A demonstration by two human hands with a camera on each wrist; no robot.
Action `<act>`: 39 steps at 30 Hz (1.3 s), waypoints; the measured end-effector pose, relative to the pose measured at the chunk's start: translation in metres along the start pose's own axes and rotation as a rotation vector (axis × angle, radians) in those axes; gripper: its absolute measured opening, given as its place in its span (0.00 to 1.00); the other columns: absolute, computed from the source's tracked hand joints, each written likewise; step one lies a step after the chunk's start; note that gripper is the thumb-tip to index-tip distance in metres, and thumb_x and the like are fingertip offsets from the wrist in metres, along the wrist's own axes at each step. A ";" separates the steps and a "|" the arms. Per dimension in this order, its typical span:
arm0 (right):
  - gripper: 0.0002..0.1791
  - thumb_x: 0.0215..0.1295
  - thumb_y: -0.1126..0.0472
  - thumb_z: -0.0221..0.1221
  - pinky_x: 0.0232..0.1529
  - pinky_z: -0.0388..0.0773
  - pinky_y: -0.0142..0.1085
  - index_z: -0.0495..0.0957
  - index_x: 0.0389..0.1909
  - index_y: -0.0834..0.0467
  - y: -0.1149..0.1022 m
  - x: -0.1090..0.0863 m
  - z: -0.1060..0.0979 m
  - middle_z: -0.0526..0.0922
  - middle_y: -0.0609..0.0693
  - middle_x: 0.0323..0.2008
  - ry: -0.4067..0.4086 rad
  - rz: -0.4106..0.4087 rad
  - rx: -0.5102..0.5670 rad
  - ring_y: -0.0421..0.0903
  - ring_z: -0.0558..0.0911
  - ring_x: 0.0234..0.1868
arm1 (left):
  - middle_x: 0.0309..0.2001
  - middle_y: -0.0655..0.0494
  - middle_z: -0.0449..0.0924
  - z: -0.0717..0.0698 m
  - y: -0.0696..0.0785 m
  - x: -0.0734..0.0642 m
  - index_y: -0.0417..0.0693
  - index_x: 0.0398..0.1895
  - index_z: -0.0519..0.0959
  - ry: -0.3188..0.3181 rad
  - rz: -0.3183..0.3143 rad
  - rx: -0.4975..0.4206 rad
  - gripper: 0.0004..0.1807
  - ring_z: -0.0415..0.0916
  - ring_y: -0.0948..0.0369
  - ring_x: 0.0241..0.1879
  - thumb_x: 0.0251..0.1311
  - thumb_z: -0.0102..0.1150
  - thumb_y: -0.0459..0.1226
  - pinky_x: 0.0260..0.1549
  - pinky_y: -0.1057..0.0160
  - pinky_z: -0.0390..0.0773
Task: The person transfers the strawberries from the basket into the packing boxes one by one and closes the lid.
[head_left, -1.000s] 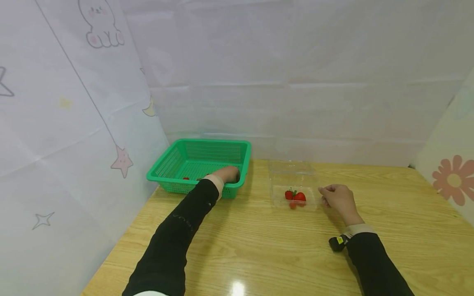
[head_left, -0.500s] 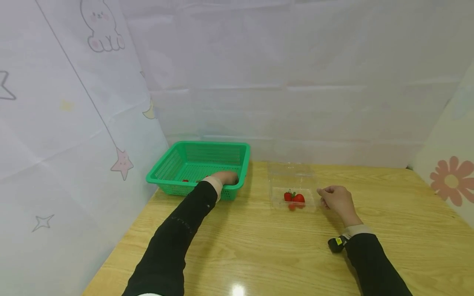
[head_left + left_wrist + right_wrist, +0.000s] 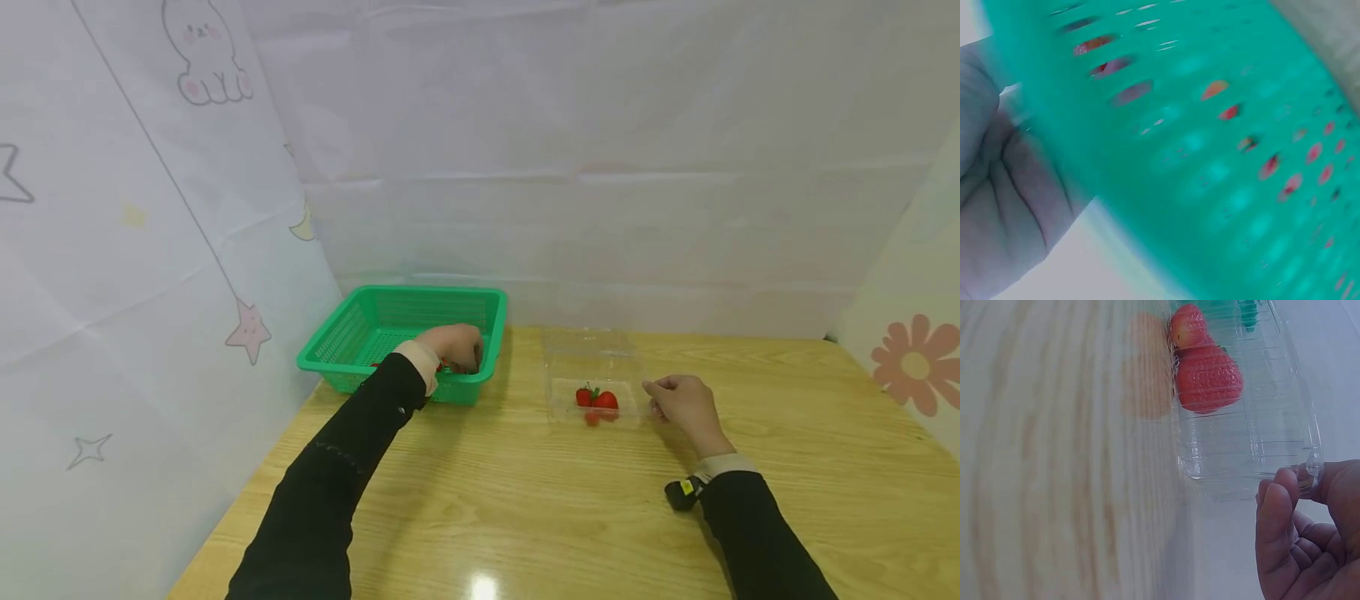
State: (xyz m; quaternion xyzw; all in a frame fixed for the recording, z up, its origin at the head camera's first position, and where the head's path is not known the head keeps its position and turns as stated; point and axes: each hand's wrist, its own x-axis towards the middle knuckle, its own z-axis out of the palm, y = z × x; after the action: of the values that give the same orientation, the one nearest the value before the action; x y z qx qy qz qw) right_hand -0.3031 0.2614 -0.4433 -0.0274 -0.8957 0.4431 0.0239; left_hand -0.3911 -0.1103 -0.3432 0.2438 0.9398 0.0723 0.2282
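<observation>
My left hand (image 3: pixel 456 343) reaches over the near wall of the green plastic basket (image 3: pixel 495 333), fingers bent down inside its right end. In the left wrist view, the basket wall hides the fingertips; red of a strawberry (image 3: pixel 1092 45) shows through the slots beside them, apparently held. More strawberries (image 3: pixel 1272 167) show through lower holes. With thumb and fingers, my right hand (image 3: pixel 686 408) pinches the right rim of a clear plastic box (image 3: pixel 1285 437), whose lid stands raised at the back. Two red strawberries (image 3: pixel 606 401) with green leaves lie at its near side.
The wooden table (image 3: pixel 525 500) carries both containers, the basket at left and the box right of it. A pale printed sheet (image 3: pixel 480 167) rises behind the table, with others at both sides. A small black device (image 3: pixel 682 493) is on the right wrist.
My left hand has risen a little inside the basket, its wrist shifting left and up over the near rim. The right hand and the box stay practically in place.
</observation>
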 end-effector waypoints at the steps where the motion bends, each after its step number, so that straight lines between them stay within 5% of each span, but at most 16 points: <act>1: 0.25 0.73 0.50 0.53 0.28 0.80 0.41 0.79 0.45 0.73 0.000 0.000 0.000 0.82 0.54 0.23 -0.001 -0.001 0.000 0.50 0.82 0.26 | 0.22 0.52 0.77 -0.005 0.002 -0.004 0.48 0.21 0.79 0.015 0.001 -0.013 0.13 0.67 0.60 0.18 0.65 0.56 0.30 0.24 0.60 0.69; 4: 0.25 0.73 0.50 0.53 0.28 0.80 0.41 0.79 0.45 0.73 -0.001 0.001 0.000 0.82 0.54 0.23 -0.006 0.000 0.004 0.50 0.82 0.26 | 0.35 0.49 0.82 -0.017 0.008 -0.015 0.45 0.35 0.82 0.081 0.025 -0.070 0.02 0.76 0.57 0.27 0.64 0.62 0.34 0.30 0.59 0.76; 9: 0.24 0.74 0.52 0.53 0.28 0.80 0.41 0.79 0.45 0.73 -0.002 0.000 -0.003 0.82 0.55 0.24 -0.005 -0.001 0.006 0.50 0.82 0.26 | 0.36 0.53 0.78 -0.028 0.025 -0.018 0.46 0.39 0.78 0.227 0.154 -0.133 0.04 0.76 0.57 0.34 0.64 0.63 0.35 0.33 0.60 0.77; 17: 0.25 0.74 0.51 0.52 0.27 0.78 0.40 0.79 0.44 0.73 0.001 -0.003 -0.004 0.83 0.56 0.24 0.002 0.001 -0.012 0.51 0.81 0.25 | 0.35 0.55 0.77 -0.009 0.075 0.005 0.45 0.39 0.77 0.345 0.290 -0.105 0.05 0.74 0.60 0.34 0.64 0.63 0.36 0.34 0.64 0.74; 22: 0.24 0.74 0.52 0.53 0.26 0.77 0.39 0.79 0.43 0.72 0.002 -0.004 -0.005 0.82 0.55 0.23 0.005 -0.003 -0.019 0.50 0.81 0.25 | 0.34 0.57 0.77 0.010 0.100 0.023 0.46 0.38 0.77 0.360 0.300 -0.062 0.06 0.74 0.62 0.34 0.63 0.63 0.37 0.34 0.67 0.74; 27: 0.24 0.74 0.51 0.53 0.26 0.78 0.39 0.79 0.43 0.73 0.000 -0.005 -0.006 0.82 0.56 0.23 0.005 -0.009 -0.013 0.50 0.81 0.25 | 0.35 0.58 0.77 0.026 0.118 0.042 0.45 0.38 0.78 0.302 0.316 0.008 0.06 0.75 0.63 0.36 0.62 0.65 0.36 0.35 0.69 0.74; 39: 0.24 0.74 0.52 0.53 0.26 0.79 0.37 0.78 0.45 0.73 0.002 -0.004 -0.005 0.82 0.55 0.24 0.001 -0.007 -0.009 0.50 0.82 0.26 | 0.31 0.62 0.76 0.057 0.130 0.079 0.49 0.31 0.79 0.260 0.294 0.191 0.04 0.72 0.64 0.31 0.58 0.66 0.33 0.30 0.70 0.72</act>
State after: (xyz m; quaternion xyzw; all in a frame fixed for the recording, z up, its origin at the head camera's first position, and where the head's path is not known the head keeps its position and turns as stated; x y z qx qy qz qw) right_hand -0.2984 0.2666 -0.4422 -0.0245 -0.8977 0.4391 0.0258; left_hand -0.3710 0.0435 -0.3924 0.3875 0.9182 0.0463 0.0679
